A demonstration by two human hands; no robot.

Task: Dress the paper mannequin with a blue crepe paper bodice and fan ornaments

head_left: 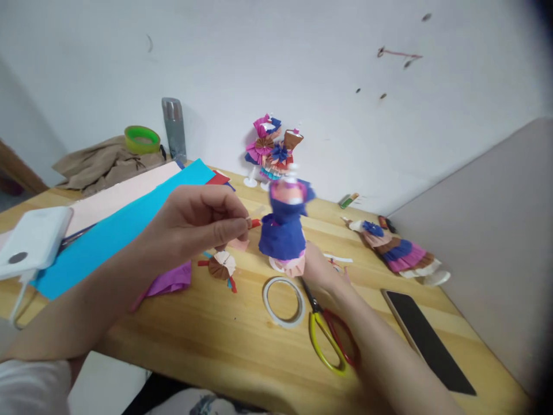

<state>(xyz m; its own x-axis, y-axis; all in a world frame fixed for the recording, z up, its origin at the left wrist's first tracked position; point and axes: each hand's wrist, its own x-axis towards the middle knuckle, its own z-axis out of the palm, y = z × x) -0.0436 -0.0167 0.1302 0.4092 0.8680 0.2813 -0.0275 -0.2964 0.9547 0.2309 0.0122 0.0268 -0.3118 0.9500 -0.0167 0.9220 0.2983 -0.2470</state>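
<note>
Red scrap (256, 223) in left grip (207, 219)

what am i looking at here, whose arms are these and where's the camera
No machine here: the arms belong to the person wearing the camera on their head, so this one picture looks forward and down. The left hand pinches a small red scrap. The right hand is behind a blurred blue dress, seemingly holding it; its fingers are hidden. On the table lie scissors, white tape, blue paper, a phone and another dress.
</note>
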